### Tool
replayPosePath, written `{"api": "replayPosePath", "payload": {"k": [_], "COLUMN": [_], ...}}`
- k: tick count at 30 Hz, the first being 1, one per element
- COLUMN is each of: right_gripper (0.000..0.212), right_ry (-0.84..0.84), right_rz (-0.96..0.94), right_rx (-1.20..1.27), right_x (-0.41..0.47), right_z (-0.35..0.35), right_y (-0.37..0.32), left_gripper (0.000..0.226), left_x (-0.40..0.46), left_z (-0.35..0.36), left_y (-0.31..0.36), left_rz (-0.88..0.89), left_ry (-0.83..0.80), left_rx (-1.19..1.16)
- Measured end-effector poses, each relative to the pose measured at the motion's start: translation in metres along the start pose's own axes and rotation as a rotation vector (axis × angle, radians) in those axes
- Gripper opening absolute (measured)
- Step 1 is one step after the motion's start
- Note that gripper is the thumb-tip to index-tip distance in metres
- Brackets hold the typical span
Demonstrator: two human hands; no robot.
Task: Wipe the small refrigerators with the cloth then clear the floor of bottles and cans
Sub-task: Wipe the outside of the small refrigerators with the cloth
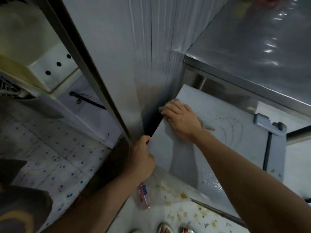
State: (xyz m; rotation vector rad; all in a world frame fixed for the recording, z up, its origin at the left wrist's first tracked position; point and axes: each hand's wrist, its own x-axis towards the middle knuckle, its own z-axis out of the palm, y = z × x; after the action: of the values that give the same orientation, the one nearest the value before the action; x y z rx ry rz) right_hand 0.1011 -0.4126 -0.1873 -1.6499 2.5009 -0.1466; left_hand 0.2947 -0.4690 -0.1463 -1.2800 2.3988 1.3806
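Note:
A small grey refrigerator (218, 148) stands under a steel counter, seen from above. Its top shows faint curved wipe marks. My right hand (180, 120) presses a greyish cloth (204, 124) flat against the fridge top near its far left corner; most of the cloth is hidden under the hand. My left hand (140, 158) grips the fridge's near left corner edge, fingers curled over it. On the floor just below my left forearm lies a pink plastic bottle (143, 197) with a blue label.
A tall grey ribbed panel (134, 56) rises left of the fridge. A steel counter (252, 47) overhangs it at the right. Old white appliances (50, 73) stand far left. The tiled floor (58, 157) carries yellow scraps near my feet (164, 229).

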Motion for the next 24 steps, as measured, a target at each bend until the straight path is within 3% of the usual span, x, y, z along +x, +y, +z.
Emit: {"api": "replayPosePath", "payload": {"k": [6,10,13,19,24], "right_gripper": [0.052,0.048,0.053,0.049,0.057], "right_ry": [-0.039,-0.076,-0.021,0.043,0.059], "right_rz": [-0.09,-0.18,-0.068,0.145,-0.052], "right_rx": [0.078,0.026,0.014,0.048,0.057], "right_x": [-0.061,-0.033,0.003,0.043,-0.016], "right_z": [0.006,0.004,-0.003,-0.006,0.005], "right_y": [-0.028,-0.001,0.031,0.074,0.035], "left_gripper": [0.068,0.071,0.075,0.067,0.049], "left_x": [0.019,0.033,0.052,0.08,0.091], "left_z": [0.013,0.023,0.031,0.041,0.041], "left_y": [0.025,0.036,0.043,0.057,0.068], "left_rz": [-0.068,-0.118,-0.116,-0.082,-0.075], "left_ry": [0.027,0.044,0.043,0.008,-0.026], "left_rx": [0.105,0.121,0.118,0.093,0.124]}}
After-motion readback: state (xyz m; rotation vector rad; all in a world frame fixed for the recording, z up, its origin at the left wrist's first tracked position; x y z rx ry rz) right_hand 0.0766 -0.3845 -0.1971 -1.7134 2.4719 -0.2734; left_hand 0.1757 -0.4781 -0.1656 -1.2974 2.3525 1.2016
